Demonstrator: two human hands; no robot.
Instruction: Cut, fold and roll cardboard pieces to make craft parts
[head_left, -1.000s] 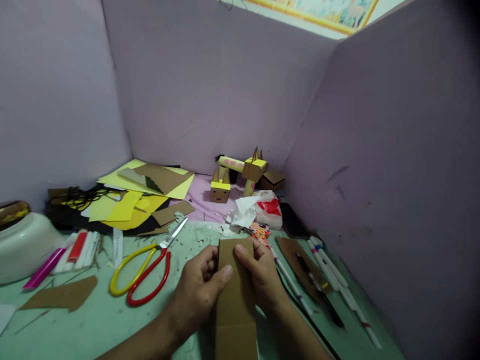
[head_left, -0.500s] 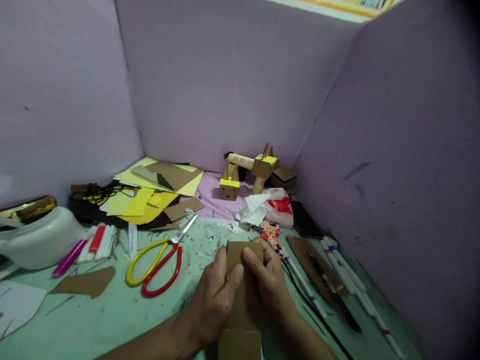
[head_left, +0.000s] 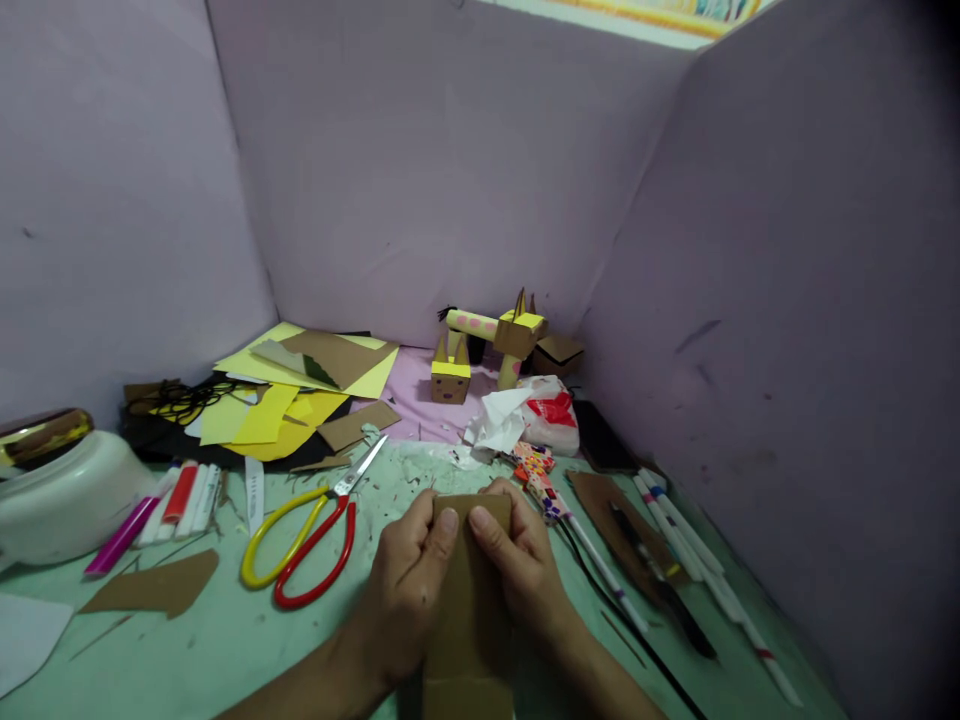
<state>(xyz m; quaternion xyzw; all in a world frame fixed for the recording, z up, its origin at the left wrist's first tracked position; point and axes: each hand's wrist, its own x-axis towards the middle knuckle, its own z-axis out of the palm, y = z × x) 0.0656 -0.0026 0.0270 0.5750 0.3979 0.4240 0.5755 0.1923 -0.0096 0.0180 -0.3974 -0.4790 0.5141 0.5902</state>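
Observation:
A long brown cardboard strip (head_left: 471, 600) with a crease across its lower part is held between both hands at the bottom centre. My left hand (head_left: 409, 585) grips its left edge, thumb flat on the face near the top. On the right edge my right hand (head_left: 525, 560) does the same, its thumb close to the other one. The fingers curl behind the cardboard and are partly hidden. Scissors (head_left: 341, 500) with one yellow and one red handle lie open to the left of my left hand.
Markers (head_left: 180, 500) and a white pot (head_left: 67, 500) stand left. Coloured paper (head_left: 277, 420) is piled behind. Cardboard animal figures (head_left: 450, 382), tissues (head_left: 551, 412) and a phone (head_left: 600, 437) are at the back. A knife (head_left: 667, 590) and white pens (head_left: 690, 540) lie right.
My left thumb has moved up to the top of the cardboard, and my right thumb has shifted slightly. The whole view has moved a little, with objects now further left.

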